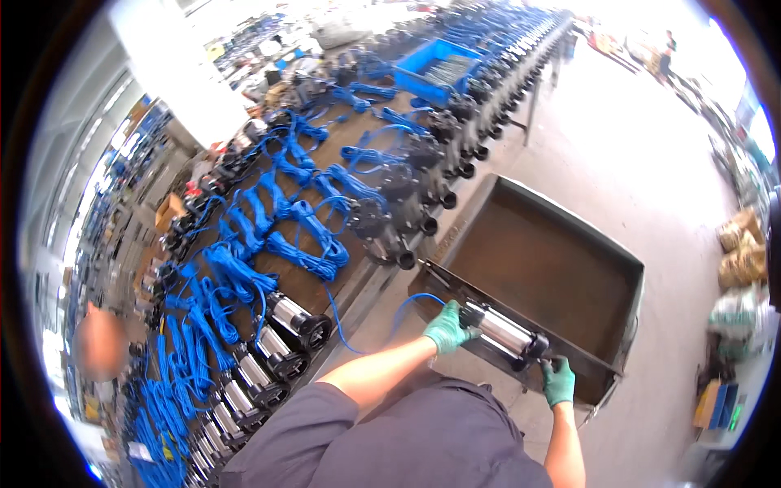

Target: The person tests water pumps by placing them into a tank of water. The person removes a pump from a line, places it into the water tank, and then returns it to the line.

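Note:
A silver cylindrical pump (506, 332) with black ends lies level in front of me, over the near edge of a metal cart. My left hand (447, 328), in a green glove, is closed round its left end. At the other end, my gloved right hand (559, 382) has its fingers curled against the black head; its fingertips are partly hidden. A blue cable (413, 298) loops from the pump's left end toward the workbench.
The open-topped metal cart (634, 301) stands just beyond the pump. Along the left runs a long workbench (370, 281) with rows of similar pumps (252, 370), bundled blue cables (305, 252) and a blue bin (407, 80). Sacks (742, 244) line the right side; a distant person (667, 55) stands there.

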`<state>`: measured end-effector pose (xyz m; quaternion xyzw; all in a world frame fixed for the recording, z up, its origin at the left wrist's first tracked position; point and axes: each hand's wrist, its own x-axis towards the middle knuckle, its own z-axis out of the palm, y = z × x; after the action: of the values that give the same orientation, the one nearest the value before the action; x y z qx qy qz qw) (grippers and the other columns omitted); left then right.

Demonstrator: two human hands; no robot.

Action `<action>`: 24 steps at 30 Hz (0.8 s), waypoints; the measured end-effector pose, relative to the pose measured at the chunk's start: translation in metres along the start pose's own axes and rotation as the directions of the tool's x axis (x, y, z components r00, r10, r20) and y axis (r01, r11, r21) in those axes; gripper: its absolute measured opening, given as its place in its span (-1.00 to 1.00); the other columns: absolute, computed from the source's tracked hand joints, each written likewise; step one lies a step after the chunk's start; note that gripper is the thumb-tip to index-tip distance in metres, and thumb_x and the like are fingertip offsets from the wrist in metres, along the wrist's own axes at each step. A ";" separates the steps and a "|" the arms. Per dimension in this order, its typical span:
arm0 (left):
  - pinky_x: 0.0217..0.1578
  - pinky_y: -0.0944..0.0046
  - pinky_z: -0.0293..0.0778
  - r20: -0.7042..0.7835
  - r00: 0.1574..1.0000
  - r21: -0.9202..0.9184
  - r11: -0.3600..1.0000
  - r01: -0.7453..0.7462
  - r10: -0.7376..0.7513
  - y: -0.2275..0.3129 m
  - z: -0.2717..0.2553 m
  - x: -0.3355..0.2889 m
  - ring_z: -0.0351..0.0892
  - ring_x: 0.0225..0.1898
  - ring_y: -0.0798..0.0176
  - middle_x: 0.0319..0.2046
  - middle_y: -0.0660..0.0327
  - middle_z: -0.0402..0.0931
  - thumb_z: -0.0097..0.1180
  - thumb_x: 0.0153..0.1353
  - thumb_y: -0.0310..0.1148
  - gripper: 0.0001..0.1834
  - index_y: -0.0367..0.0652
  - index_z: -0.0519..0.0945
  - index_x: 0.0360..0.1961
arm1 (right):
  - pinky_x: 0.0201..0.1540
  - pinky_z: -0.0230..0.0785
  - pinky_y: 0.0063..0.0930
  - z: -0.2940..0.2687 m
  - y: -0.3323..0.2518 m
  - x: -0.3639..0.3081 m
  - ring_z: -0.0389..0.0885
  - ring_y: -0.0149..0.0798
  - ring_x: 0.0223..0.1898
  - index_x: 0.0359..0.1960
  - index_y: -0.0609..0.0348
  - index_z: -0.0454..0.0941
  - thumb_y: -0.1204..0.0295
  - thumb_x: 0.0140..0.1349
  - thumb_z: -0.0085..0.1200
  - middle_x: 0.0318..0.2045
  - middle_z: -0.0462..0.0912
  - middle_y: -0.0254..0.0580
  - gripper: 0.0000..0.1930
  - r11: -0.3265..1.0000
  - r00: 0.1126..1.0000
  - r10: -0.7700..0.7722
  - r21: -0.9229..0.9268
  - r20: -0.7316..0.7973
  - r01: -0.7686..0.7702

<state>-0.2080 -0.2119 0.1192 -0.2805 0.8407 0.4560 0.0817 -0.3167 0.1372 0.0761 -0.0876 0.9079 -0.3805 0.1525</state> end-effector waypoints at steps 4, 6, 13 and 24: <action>0.09 0.09 0.56 -0.124 0.986 -0.019 0.993 -0.115 0.112 -0.041 0.020 0.015 0.62 0.00 0.14 -0.03 0.01 0.62 0.58 0.13 -0.12 -0.22 -0.30 0.35 0.14 | 0.02 0.63 -0.08 -0.014 -0.058 -0.009 0.74 0.08 0.01 0.25 0.05 0.52 0.17 0.14 0.42 0.04 0.71 0.02 -0.37 0.910 0.984 -0.100 -0.386 0.151 0.151; 0.06 0.14 0.56 -0.138 0.978 -0.046 0.986 -0.162 0.155 -0.046 0.032 0.018 0.61 -0.06 0.19 -0.07 0.08 0.62 0.58 0.15 -0.21 -0.28 -0.28 0.34 0.11 | -0.10 0.64 -0.01 0.001 -0.020 0.005 0.76 0.16 -0.13 0.01 0.17 0.57 0.40 0.24 0.19 -0.07 0.73 0.12 -0.70 0.785 0.962 -0.230 -0.556 0.147 0.273; 0.00 0.24 0.52 -0.090 0.984 -0.283 0.943 -0.173 0.154 -0.043 0.028 0.018 0.52 -0.12 0.32 -0.12 0.22 0.55 0.56 0.16 -0.39 -0.35 -0.19 0.31 0.08 | 0.02 0.64 -0.03 -0.041 -0.065 0.046 0.78 0.15 -0.03 -0.13 0.22 0.78 0.32 0.12 0.35 -0.10 0.79 0.14 -0.69 0.791 0.808 0.064 -0.523 0.586 0.317; 0.08 0.21 0.46 -0.083 0.987 -0.226 0.962 -0.156 0.140 -0.043 0.025 0.011 0.49 -0.02 0.23 -0.04 0.15 0.55 0.52 0.25 -0.25 -0.32 -0.21 0.32 0.18 | 0.19 0.51 -0.07 -0.070 -0.055 0.023 0.69 0.12 0.12 0.02 0.16 0.75 -0.08 0.24 0.25 0.04 0.75 0.12 -0.44 0.953 0.869 0.141 -0.302 0.474 0.010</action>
<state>-0.1967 -0.2141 0.0698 -0.2394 0.8026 0.5462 -0.0139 -0.3601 0.1387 0.1574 -0.1715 0.8884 -0.2005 0.3757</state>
